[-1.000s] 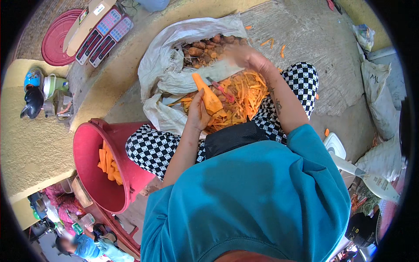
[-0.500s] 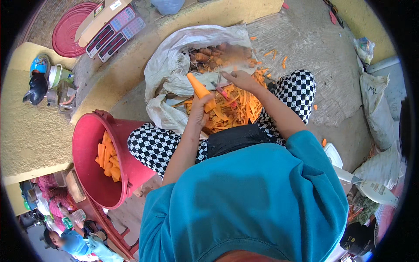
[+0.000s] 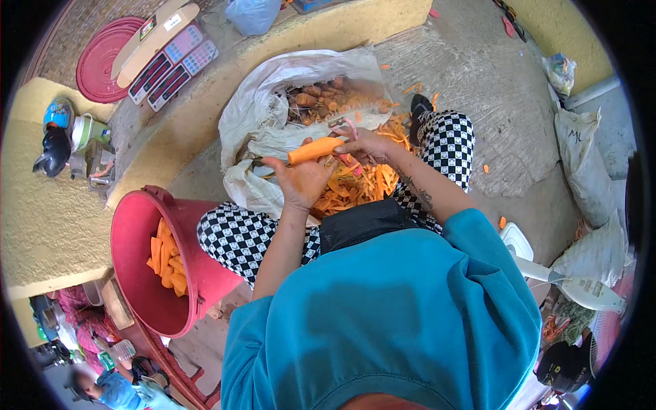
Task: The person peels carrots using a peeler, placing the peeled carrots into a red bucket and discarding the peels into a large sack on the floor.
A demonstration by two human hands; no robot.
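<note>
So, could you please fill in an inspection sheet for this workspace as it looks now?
Surface: concrete floor, orange peel scraps scattered.
Job's things: peeled carrot; peeler; peel pile; white sack of unpeeled carrots.
Clutter: red bucket holding peeled carrots; weighing scales; red lid.
Grips: left hand holds the carrot; right hand holds the peeler against it.
Cables: nothing seen.
Surroundings: filled sacks at right.

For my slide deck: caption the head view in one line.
Left hand holds a carrot; right hand works a peeler over a peelings pile, beside a red bucket.
</note>
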